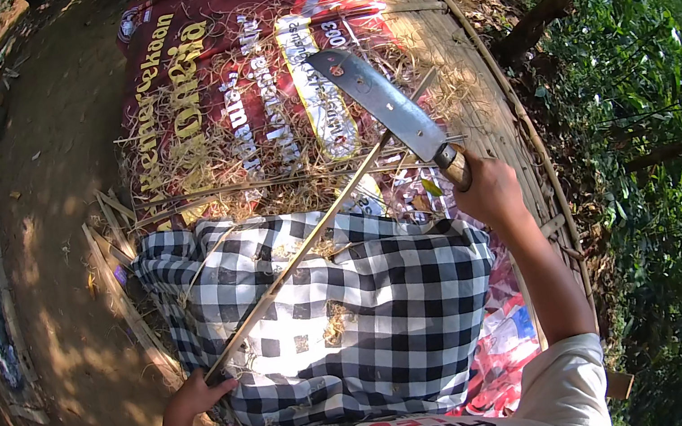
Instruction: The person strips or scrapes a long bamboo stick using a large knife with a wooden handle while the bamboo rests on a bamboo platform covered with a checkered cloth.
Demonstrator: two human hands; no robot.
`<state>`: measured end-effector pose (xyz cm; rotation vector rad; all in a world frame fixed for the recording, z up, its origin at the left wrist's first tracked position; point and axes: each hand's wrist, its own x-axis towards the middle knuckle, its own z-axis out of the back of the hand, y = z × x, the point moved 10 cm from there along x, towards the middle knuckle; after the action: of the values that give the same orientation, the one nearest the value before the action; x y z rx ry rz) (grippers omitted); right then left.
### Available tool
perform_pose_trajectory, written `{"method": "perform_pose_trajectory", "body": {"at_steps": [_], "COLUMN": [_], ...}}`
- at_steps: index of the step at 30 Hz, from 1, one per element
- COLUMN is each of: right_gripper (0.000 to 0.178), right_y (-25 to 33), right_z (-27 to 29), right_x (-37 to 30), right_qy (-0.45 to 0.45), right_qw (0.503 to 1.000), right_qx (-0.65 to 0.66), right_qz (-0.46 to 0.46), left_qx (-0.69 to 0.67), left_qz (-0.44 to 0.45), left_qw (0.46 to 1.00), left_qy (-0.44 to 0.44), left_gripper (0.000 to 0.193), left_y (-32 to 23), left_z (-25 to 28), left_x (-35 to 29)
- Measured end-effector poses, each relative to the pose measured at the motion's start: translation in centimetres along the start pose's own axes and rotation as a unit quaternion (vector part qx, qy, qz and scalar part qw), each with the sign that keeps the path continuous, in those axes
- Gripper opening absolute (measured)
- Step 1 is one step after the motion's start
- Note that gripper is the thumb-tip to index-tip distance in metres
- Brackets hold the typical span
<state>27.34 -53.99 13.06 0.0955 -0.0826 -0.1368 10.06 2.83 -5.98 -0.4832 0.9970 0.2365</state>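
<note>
1. Left hand (198, 393): positioned at the lower left of the view, beside the person's lap. Its fingers are closed around the near end of a thin bamboo strip (310, 244).
2. Bamboo strip: long, narrow and straight. Its long axis runs diagonally, from the left hand at lower left up to the upper right. The far end points away from the person and ends near the far edge of the woven mat (467, 99).
3. Strip location: it crosses above the black-and-white checked cloth (395, 313) that covers the lap, then passes over the litter of straw-like shavings (259, 163) on the red printed banner (236, 31).
4. Right hand (490, 187): raised at centre right. Its fingers are fully wrapped around the wooden handle of a cleaver-type knife (386, 105).
5. Knife: the broad, flat steel blade extends from the handle up and to the left, with the squared tip farthest from the person. Its long axis crosses that of the strip.
6. Contact: the blade meets or overlaps the strip close to the handle; whether the edge touches the strip cannot be told.
7. Surroundings: bare soil (49, 264) lies left of the mat, and green foliage (677, 154) lies right of it.
</note>
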Motion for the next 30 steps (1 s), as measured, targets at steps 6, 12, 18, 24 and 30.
{"method": "perform_pose_trajectory", "body": {"at_steps": [6, 12, 18, 24, 30], "right_gripper": [0.028, 0.028, 0.014, 0.021, 0.027], "right_y": [-0.8, -14.3, -15.8, -4.1, 10.4], "right_z": [-0.8, 2.9, -2.1, 0.1, -0.9], "right_x": [-0.2, 0.5, -7.0, -7.9, -8.7], "right_qy": [-0.01, -0.06, -0.043, -0.048, 0.023], "right_qw": [0.993, 0.971, 0.861, 0.936, 0.973], "right_qx": [-0.075, -0.017, 0.408, 0.33, 0.165], "right_qz": [0.088, -0.232, -0.3, -0.113, 0.157], "left_qx": [-0.009, -0.005, -0.013, -0.008, -0.027], "left_qz": [-0.021, -0.008, -0.003, -0.014, -0.012], "left_qw": [1.0, 1.0, 1.0, 0.993, 0.986], "left_qy": [0.002, -0.023, -0.014, -0.118, -0.166], "left_gripper": [0.09, 0.096, 0.098, 0.08, 0.078], "left_y": [-1.1, -1.6, 0.7, -0.2, -3.0], "left_z": [0.4, -0.1, -1.2, -0.3, 0.4], "left_x": [-0.9, -0.6, 1.0, -0.9, -3.1]}}
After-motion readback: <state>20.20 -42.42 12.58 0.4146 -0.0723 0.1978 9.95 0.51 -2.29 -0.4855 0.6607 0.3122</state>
